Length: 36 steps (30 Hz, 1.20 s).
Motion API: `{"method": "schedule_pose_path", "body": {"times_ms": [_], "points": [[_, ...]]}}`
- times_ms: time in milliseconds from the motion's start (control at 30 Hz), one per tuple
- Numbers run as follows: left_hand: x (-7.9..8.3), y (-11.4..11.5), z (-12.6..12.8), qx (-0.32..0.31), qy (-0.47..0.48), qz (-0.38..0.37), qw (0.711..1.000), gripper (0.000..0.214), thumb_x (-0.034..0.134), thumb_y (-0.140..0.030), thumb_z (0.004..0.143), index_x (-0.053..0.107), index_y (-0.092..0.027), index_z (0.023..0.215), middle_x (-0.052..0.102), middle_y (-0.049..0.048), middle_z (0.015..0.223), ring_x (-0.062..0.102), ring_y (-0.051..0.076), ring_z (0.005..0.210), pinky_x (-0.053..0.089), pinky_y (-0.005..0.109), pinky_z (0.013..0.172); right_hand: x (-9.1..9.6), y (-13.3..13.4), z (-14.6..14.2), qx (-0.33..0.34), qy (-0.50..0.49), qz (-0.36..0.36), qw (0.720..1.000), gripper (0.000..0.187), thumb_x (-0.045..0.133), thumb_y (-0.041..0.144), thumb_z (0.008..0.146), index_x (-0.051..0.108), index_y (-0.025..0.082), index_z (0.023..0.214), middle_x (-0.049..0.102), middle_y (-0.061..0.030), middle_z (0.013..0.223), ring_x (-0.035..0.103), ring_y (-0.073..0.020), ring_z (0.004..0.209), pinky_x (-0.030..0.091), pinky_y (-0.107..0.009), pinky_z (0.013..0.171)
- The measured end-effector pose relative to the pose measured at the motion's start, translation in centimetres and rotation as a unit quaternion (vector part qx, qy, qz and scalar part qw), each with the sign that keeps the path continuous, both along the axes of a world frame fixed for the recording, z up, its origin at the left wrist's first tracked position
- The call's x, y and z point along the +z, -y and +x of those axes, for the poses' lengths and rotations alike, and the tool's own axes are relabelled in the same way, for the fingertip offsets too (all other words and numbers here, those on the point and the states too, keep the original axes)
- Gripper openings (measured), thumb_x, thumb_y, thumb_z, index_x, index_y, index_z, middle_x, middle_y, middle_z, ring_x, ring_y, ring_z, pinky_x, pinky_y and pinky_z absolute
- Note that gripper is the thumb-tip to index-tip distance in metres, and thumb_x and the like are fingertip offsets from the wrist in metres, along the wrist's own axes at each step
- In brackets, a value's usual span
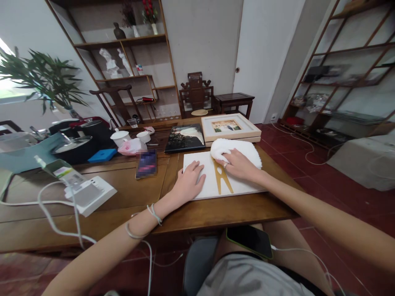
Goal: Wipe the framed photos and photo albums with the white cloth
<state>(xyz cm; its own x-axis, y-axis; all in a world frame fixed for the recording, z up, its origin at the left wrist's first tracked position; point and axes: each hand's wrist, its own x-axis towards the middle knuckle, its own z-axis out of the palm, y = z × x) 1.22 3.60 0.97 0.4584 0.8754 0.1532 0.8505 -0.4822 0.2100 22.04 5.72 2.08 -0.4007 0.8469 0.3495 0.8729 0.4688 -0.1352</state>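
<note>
left hand (188, 183) lies palm down on the near-left part of a white panel (210, 190), grip spread, fingers flat & pressing on it, holding nothing. bracelets on that wrist. right hand (239, 164) sits on a white cloth (247, 149) at the panel's far right; grip curled into the bunched near edge of the cloth, thumb side tucked under the fold, ring on one finger. cloth lies partly on the panel, partly over its far edge. a gold v-shaped stand (222, 181) lies flat on the panel betw. the two hands, its top end under the right hand. panel rests on the wooden table (129, 193), near the front edge, just ahead of the person.

behind the panel: framed photo (230, 126) in a pale frame, w/ a dark photo print (184, 138) to its left. further left, a phone (146, 163) face up, then a white power strip (92, 193) w/ cables. another phone (249, 240) rests on the person's lap, cable plugged in.
</note>
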Motion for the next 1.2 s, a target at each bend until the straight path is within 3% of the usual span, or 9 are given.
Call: {"method": "schedule_pose_path", "body": {"times_ms": [133, 267, 433, 533, 633, 767, 967, 1067, 1200], "points": [[0.0, 0.0, -0.1, -0.002, -0.001, 0.001, 1.0, 0.042, 0.036, -0.031, 0.093, 0.047, -0.015, 0.13, 0.042, 0.0131, 0.144, 0.034, 0.025, 0.136, 0.032, 0.051, 0.106, -0.4, 0.5, -1.2, 0.025, 0.02, -0.008, 0.999, 0.03, 0.04, 0.024, 0.093, 0.066, 0.014, 0.103, 0.057, -0.0156, 0.129, 0.044, -0.0306, 0.124, 0.032, -0.05, 0.1], [-0.1, 0.0, -0.1, -0.007, -0.002, 0.014, 1.0, 0.042, 0.035, -0.032, 0.093, 0.047, -0.016, 0.13, 0.043, 0.0131, 0.143, 0.034, 0.025, 0.136, 0.033, 0.051, 0.105, -0.5, 4.3, -1.4, 0.059, 0.037, -0.027, 0.997, 0.026, 0.046, 0.018, 0.088, 0.068, 0.013, 0.101, 0.042, -0.0177, 0.142, 0.032, -0.0329, 0.134, 0.024, -0.057, 0.106], [0.0, 0.1, 0.0, -0.006, -0.016, 0.01, 1.0, 0.041, 0.034, -0.029, 0.093, 0.046, -0.017, 0.13, 0.041, 0.0133, 0.145, 0.035, 0.025, 0.136, 0.033, 0.052, 0.106, -0.3, 10.0, -1.2, 0.11, 0.031, -0.028, 0.993, 0.02, 0.052, 0.014, 0.082, 0.07, 0.015, 0.091, 0.043, -0.0156, 0.143, 0.031, -0.0324, 0.135, 0.021, -0.057, 0.109], [0.1, 0.2, 0.0, -0.005, -0.018, 0.009, 1.0, 0.04, 0.033, -0.028, 0.093, 0.048, -0.017, 0.129, 0.041, 0.0125, 0.145, 0.034, 0.025, 0.136, 0.032, 0.05, 0.106, -0.2, 11.0, -0.9, 0.117, 0.021, -0.035, 0.992, 0.019, 0.053, 0.014, 0.081, 0.07, 0.016, 0.089, 0.045, -0.0141, 0.141, 0.033, -0.0303, 0.134, 0.023, -0.055, 0.11], [0.0, 0.2, 0.0, -0.004, -0.013, 0.012, 1.0, 0.041, 0.032, -0.029, 0.094, 0.047, -0.016, 0.129, 0.042, 0.0126, 0.144, 0.034, 0.025, 0.136, 0.032, 0.051, 0.106, -0.1, 9.6, -0.5, 0.111, 0.008, -0.031, 0.993, 0.022, 0.049, 0.018, 0.086, 0.069, 0.017, 0.096, 0.048, -0.0132, 0.139, 0.037, -0.028, 0.132, 0.026, -0.053, 0.109], [-0.1, 0.2, 0.0, 0.0, -0.007, 0.009, 1.0, 0.042, 0.033, -0.03, 0.094, 0.046, -0.015, 0.131, 0.041, 0.0137, 0.145, 0.034, 0.025, 0.136, 0.031, 0.052, 0.106, 0.0, 5.7, -0.2, 0.087, 0.003, -0.012, 0.996, 0.03, 0.042, 0.026, 0.093, 0.064, 0.016, 0.111, 0.051, -0.0149, 0.136, 0.041, -0.0284, 0.129, 0.029, -0.051, 0.106], [0.0, 0.3, 0.0, -0.001, -0.001, 0.0, 1.0, 0.042, 0.033, -0.029, 0.093, 0.047, -0.016, 0.13, 0.042, 0.014, 0.144, 0.034, 0.025, 0.136, 0.03, 0.053, 0.106, 0.1, 0.8, -0.8, 0.017, 0.017, -0.014, 1.0, 0.032, 0.038, 0.028, 0.094, 0.065, 0.015, 0.104, 0.06, -0.0149, 0.124, 0.052, -0.0293, 0.115, 0.035, -0.048, 0.099], [0.0, 0.1, 0.0, 0.005, 0.032, -0.011, 0.999, 0.044, 0.032, -0.029, 0.093, 0.043, -0.015, 0.133, 0.042, 0.0147, 0.144, 0.034, 0.025, 0.136, 0.029, 0.052, 0.108, 0.1, 0.1, -1.7, 0.001, 0.031, -0.018, 0.999, 0.033, 0.037, 0.027, 0.094, 0.065, 0.012, 0.105, 0.059, -0.0176, 0.125, 0.047, -0.0327, 0.121, 0.032, -0.053, 0.099], [-0.2, -0.3, -0.2, 0.018, 0.162, -0.009, 0.987, 0.054, 0.025, -0.035, 0.096, 0.024, -0.01, 0.144, 0.033, 0.0161, 0.149, 0.032, 0.023, 0.138, 0.027, 0.043, 0.111, 0.0, 0.8, -2.8, 0.041, 0.057, -0.024, 0.997, 0.03, 0.045, 0.021, 0.088, 0.066, 0.012, 0.107, 0.043, -0.0176, 0.142, 0.032, -0.0344, 0.134, 0.024, -0.058, 0.104]]}}
